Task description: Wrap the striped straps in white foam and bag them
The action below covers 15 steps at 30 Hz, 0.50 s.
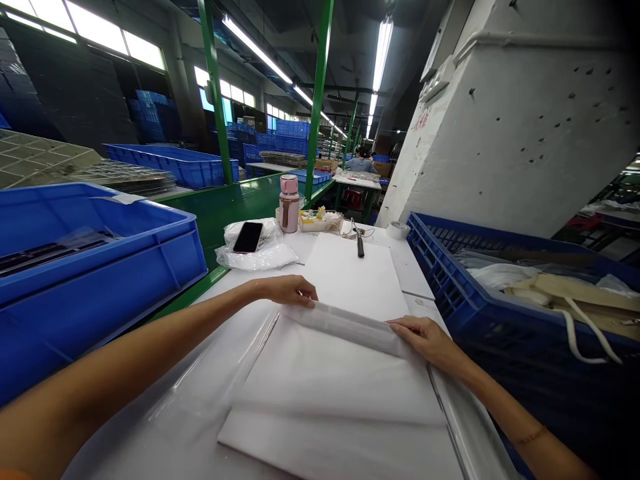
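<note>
A thin, translucent white sheet [345, 383] lies over a flat white panel on the table, its far edge lifted or folded into a band. My left hand [290, 290] is closed on the left end of that band, fingers curled. At the right end, my right hand [423, 337] pinches the same band between thumb and fingers. Beneath and beyond the sheet is a white board [353, 270], with a black-handled tool [359, 243] lying at its far end. Clear plastic film [200, 380] spreads to the left of the sheet. What the sheet covers is partly hidden.
A blue crate [100, 280] stands at my left, another blue crate [450, 287] with bags at my right. Further along the table are a phone [248, 237] on plastic bags, a pink bottle [289, 207] and a tape roll [398, 230]. A person [361, 162] sits far back.
</note>
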Each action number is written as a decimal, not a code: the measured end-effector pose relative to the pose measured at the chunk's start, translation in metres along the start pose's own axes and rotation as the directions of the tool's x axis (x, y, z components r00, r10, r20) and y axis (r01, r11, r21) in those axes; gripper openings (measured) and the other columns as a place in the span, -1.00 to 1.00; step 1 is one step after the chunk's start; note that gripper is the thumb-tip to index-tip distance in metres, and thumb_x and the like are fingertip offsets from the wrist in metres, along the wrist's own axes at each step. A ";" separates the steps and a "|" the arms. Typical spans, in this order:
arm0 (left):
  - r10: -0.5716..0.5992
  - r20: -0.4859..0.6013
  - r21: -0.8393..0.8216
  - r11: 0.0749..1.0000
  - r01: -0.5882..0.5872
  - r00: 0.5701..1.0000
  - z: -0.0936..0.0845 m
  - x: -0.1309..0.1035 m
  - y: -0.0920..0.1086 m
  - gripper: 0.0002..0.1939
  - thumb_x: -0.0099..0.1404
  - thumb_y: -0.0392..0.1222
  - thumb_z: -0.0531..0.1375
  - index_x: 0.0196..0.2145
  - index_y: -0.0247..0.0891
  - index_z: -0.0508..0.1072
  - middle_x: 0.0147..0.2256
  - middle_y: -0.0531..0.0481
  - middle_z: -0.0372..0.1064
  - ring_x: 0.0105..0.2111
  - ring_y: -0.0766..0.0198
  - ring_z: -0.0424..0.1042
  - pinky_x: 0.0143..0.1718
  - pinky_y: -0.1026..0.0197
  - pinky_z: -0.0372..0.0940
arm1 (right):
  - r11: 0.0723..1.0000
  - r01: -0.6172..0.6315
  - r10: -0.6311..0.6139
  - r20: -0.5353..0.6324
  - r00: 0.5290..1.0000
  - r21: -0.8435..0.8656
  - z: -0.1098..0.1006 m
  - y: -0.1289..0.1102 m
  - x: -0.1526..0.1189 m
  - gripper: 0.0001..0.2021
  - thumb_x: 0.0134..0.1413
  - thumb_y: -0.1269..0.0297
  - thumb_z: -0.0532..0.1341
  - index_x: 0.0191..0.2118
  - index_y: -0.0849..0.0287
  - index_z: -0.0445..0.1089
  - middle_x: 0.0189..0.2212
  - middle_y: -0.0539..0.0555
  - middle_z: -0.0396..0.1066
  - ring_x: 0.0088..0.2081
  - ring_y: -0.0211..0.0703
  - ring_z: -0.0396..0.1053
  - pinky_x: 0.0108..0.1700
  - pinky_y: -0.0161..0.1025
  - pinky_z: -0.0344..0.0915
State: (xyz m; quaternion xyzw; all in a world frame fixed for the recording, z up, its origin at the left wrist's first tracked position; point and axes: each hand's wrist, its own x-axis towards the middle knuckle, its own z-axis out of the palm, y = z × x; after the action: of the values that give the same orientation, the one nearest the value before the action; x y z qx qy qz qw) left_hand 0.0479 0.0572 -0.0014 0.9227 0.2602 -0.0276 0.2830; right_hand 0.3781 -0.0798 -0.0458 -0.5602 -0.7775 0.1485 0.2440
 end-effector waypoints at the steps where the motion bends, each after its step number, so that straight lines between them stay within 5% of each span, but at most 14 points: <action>1: -0.027 -0.019 0.023 0.999 0.028 0.999 -0.001 0.000 -0.005 -0.71 0.28 0.01 0.08 -0.19 -0.20 0.45 -0.31 0.03 0.42 -0.36 0.28 0.38 -0.37 0.33 0.23 | 1.000 0.004 -0.005 -0.017 1.000 -0.015 0.002 0.002 0.000 -0.71 0.25 0.18 0.04 -0.24 0.15 0.49 -0.43 0.04 0.40 -0.33 -0.11 0.37 -0.29 -0.20 0.33; 4: -0.075 -0.136 0.124 0.988 0.092 0.988 0.001 -0.004 -0.008 -0.76 0.23 -0.05 0.14 -0.22 -0.23 0.44 -0.29 -0.05 0.39 -0.31 0.17 0.38 -0.30 0.23 0.23 | 0.993 0.056 -0.060 -0.037 0.997 -0.099 0.009 0.001 -0.008 -0.72 0.24 0.22 0.05 -0.07 0.15 0.43 -0.21 0.14 0.39 -0.15 -0.01 0.33 -0.09 -0.04 0.27; 9: 0.037 -0.211 0.223 0.975 0.011 0.977 0.029 -0.010 0.025 -0.64 0.31 0.06 0.05 0.00 -0.11 0.31 -0.08 -0.08 0.30 -0.09 0.11 0.31 -0.13 0.18 0.16 | 0.928 0.212 -0.211 0.038 0.977 -0.306 0.012 -0.016 -0.026 -0.63 0.19 0.23 0.13 0.09 0.19 0.26 -0.06 0.24 0.31 -0.05 0.09 0.26 -0.04 0.08 0.21; 12: 0.085 -0.183 0.249 0.968 -0.037 0.980 0.039 -0.012 0.040 -0.48 0.21 0.19 0.14 0.04 -0.12 0.28 -0.09 -0.09 0.32 -0.11 0.09 0.32 -0.13 0.18 0.16 | 0.921 0.227 -0.215 0.073 0.974 -0.316 0.005 -0.025 -0.027 -0.76 0.26 0.27 0.03 -0.04 0.18 0.33 -0.19 0.17 0.37 -0.16 0.00 0.32 -0.07 0.01 0.23; 15: 0.078 -0.181 0.246 0.969 -0.032 0.980 0.033 -0.014 0.036 -0.59 0.33 0.14 0.00 0.02 -0.09 0.29 -0.20 -0.03 0.40 -0.22 0.15 0.38 -0.25 0.22 0.17 | 0.950 0.146 -0.141 0.038 0.989 -0.275 -0.003 -0.024 -0.023 -0.66 0.33 0.28 -0.10 -0.37 0.17 0.34 -0.47 0.02 0.34 -0.40 -0.16 0.32 -0.27 -0.19 0.28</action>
State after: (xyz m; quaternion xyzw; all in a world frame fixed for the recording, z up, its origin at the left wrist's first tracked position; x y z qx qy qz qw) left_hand 0.0568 0.0072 -0.0080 0.9556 0.2548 0.0365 0.1433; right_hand 0.3665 -0.1096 -0.0366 -0.5295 -0.8314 0.0253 0.1665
